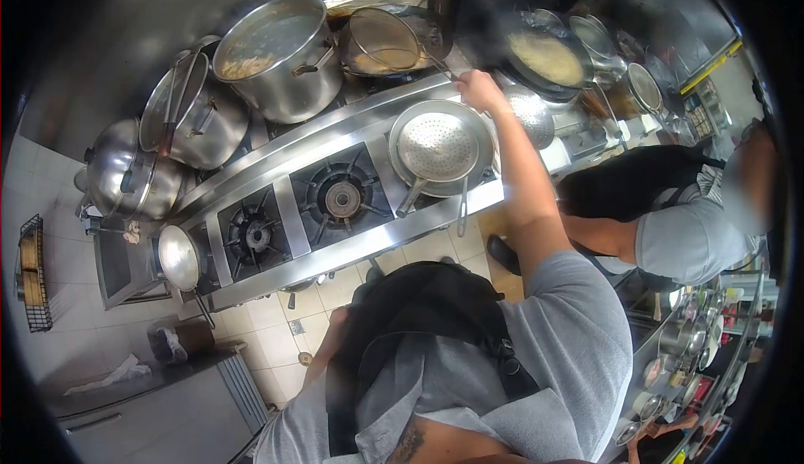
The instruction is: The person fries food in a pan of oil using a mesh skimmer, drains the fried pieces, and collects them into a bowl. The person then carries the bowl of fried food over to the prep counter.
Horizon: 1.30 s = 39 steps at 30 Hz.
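My right hand (480, 91) is closed around the handle of a round mesh strainer (383, 38), my arm stretched across the stove. The strainer hangs over a dark wok (427, 33) on the back row, with brownish liquid below the mesh. Under my forearm, a perforated metal ladle (437, 143) lies across a round metal pan (400, 162) on the front ledge. Another perforated bowl (529, 118) sits just right of my wrist. My left forearm (321, 355) hangs low beside my black apron, which hides the fingers.
A tall stockpot (272, 70) of cloudy liquid and more steel pots (205, 121) line the back left. Two burners (342, 199) lie in front. A frying pan (178, 256) rests at the left end. Right of me, another person (695, 234) stands near a wok of frothy yellowish liquid (546, 58).
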{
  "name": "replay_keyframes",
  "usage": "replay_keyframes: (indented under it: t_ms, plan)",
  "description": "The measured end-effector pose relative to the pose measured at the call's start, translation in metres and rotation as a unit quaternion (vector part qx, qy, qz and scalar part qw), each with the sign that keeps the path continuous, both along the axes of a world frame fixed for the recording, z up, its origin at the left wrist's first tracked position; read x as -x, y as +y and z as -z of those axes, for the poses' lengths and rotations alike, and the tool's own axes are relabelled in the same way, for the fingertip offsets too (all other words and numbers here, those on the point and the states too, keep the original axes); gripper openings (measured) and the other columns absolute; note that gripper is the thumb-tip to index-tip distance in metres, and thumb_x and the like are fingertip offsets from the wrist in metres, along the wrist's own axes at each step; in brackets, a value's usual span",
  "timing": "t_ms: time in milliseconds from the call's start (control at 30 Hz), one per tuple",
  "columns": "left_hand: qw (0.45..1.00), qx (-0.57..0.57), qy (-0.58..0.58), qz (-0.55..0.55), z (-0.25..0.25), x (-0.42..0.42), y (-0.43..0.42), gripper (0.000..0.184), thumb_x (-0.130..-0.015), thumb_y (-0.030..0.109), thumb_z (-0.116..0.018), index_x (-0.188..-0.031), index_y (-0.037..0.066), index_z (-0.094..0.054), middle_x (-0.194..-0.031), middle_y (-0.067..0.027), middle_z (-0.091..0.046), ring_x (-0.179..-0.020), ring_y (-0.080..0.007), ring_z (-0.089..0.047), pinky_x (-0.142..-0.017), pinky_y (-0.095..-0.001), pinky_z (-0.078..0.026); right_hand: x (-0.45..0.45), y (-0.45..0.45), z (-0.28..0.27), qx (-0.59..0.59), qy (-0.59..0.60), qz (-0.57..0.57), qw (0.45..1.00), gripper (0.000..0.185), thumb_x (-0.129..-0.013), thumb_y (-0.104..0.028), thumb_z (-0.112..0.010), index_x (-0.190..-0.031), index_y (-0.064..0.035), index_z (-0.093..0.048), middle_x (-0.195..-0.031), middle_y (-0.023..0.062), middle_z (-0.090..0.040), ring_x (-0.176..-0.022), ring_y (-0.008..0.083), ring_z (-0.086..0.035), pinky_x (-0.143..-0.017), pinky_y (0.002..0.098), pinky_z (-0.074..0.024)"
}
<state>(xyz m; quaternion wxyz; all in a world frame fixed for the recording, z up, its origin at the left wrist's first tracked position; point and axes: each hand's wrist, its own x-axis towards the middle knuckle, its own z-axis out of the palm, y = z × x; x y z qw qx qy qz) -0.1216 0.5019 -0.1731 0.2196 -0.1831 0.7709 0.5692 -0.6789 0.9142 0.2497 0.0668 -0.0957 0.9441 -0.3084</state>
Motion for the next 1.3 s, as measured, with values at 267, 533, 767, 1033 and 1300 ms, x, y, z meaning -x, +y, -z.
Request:
replay_keyframes:
  t_ms: [267, 533, 767, 1033, 1300]
  plan:
    - [0.969, 0.189, -0.036, 0.156, -0.021, 0.032, -0.002, 0.033, -0.094, 0.033, -0.055, -0.107, 0.005, -0.068, -0.091, -0.013, -0.07, -0.08, -0.0255, -0.066, -0.068, -0.0388, -0.051, 0.053, 0.006, 0.065, 0.0, 0.19, 0.023, 0.982, 0.026, -0.09, -0.021, -0.058, -0.093, 0.0031, -0.068, -0.073, 0.0252, -0.065, -0.058, 0.0329, -0.067, -0.061, 0.0425, -0.0544]
    - [0.948, -0.071, -0.222, -0.218, -0.061, 0.042, 0.009, 0.034, -0.094, 0.035, -0.056, -0.106, 0.003, -0.062, -0.091, -0.0103, -0.064, -0.08, -0.0222, -0.063, -0.069, -0.035, -0.047, 0.069, 0.021, 0.047, 0.012, 0.174, 0.111, 0.978, 0.025, -0.088, -0.02, -0.062, -0.089, 0.0047, -0.069, -0.081, 0.0286, -0.067, -0.081, 0.0412, -0.068, -0.079, 0.0475, -0.054]
    - [0.993, 0.094, -0.066, 0.016, -0.033, -0.021, 0.01, 0.031, -0.098, 0.029, -0.049, -0.103, 0.005, -0.067, -0.081, -0.0071, -0.068, -0.067, -0.0193, -0.064, -0.061, -0.0353, -0.05, 0.129, 0.041, 0.075, -0.053, 0.113, 0.026, 0.992, 0.024, -0.088, -0.017, -0.062, -0.082, 0.005, -0.068, -0.073, 0.0204, -0.068, -0.06, 0.0297, -0.067, -0.063, 0.039, -0.0541]
    - [0.98, 0.142, -0.142, 0.002, -0.063, -0.02, 0.027, 0.038, -0.098, 0.034, -0.05, -0.111, 0.004, -0.069, -0.1, -0.0136, -0.072, -0.088, -0.0233, -0.07, -0.079, -0.0374, -0.052, 0.092, 0.012, 0.052, 0.277, -0.175, 0.069, 0.942, 0.019, -0.093, -0.009, -0.058, -0.08, 0.0034, -0.065, -0.061, 0.0073, -0.061, -0.041, 0.011, -0.049, -0.034, 0.0266, -0.0363]
    - [0.989, 0.121, -0.088, -0.007, -0.044, -0.004, 0.022, 0.036, -0.097, 0.03, -0.051, -0.105, -0.001, -0.068, -0.097, -0.0138, -0.071, -0.086, -0.0225, -0.067, -0.076, -0.0357, -0.051, 0.08, 0.012, 0.061, 0.278, -0.206, 0.03, 0.938, 0.022, -0.094, -0.015, -0.06, -0.075, -0.0025, -0.06, -0.055, 0.001, -0.054, -0.039, 0.0085, -0.047, -0.032, 0.025, -0.0318]
